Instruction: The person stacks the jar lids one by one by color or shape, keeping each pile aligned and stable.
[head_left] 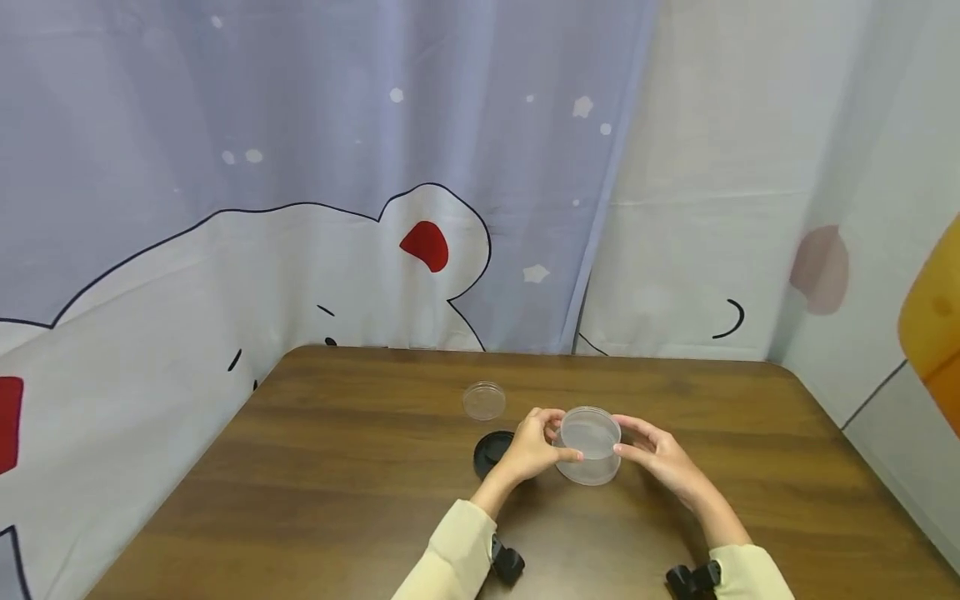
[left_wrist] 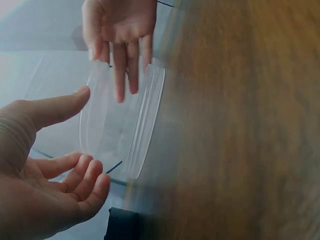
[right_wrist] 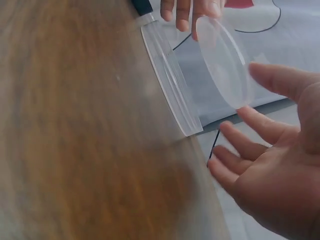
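Between them, my left hand [head_left: 531, 448] and right hand [head_left: 666, 463] hold a clear, shallow petri dish lid [head_left: 590, 428], each pinching its rim between thumb and fingers from its own side. In the right wrist view the lid [right_wrist: 223, 62] is raised and tilted, apart from what lies below. Under it a clear petri dish [head_left: 588, 473] lies flat on the table; several rim lines show on the dish [left_wrist: 146, 122] in the left wrist view. Beside my left hand is a round black lid-like disc [head_left: 491, 450], partly hidden by that hand.
Farther back, left of the hands, another clear round dish [head_left: 483, 401] lies on the brown wooden table [head_left: 337, 467]. A printed curtain [head_left: 300, 150] hangs behind the table's far edge. Black wrist cameras [head_left: 508, 565] sit at both cuffs.
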